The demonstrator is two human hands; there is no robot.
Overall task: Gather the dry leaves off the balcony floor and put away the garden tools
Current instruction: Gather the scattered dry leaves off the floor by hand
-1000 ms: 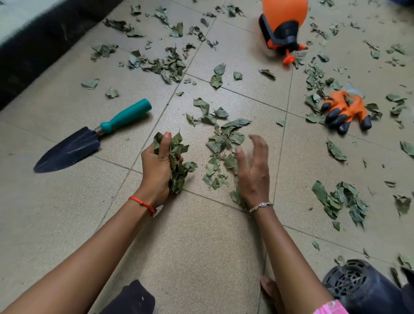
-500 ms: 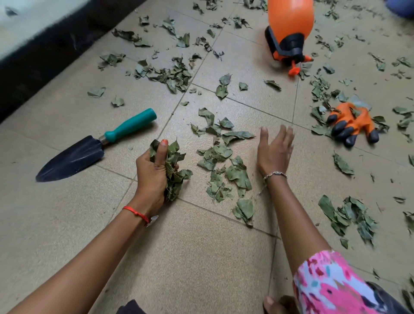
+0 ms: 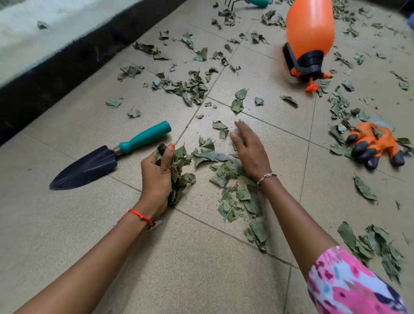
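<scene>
Dry green leaves lie scattered over the beige tiled balcony floor [image 3: 201, 269]. My left hand [image 3: 156, 177] grips a bunch of leaves [image 3: 180, 172] against the floor. My right hand [image 3: 248, 150], fingers straight and blurred, lies flat over a loose pile of leaves [image 3: 237, 197] just right of the bunch. A trowel [image 3: 107, 157] with a teal handle and dark blade lies to the left of my left hand. An orange garden glove [image 3: 376, 145] with black claws lies at the right. An orange spray bottle [image 3: 308, 42] lies on its side at the top.
A dark wall base [image 3: 67, 65] runs along the left side. Another leaf heap [image 3: 186, 87] sits beyond the trowel, and one more heap [image 3: 376, 244] at the lower right. A teal-handled hand rake [image 3: 251, 2] shows at the top edge.
My right hand has swung left, from the bare tile right of the leaves onto the pile beside my left hand. My left hand still holds its bunch. The view moved forward.
</scene>
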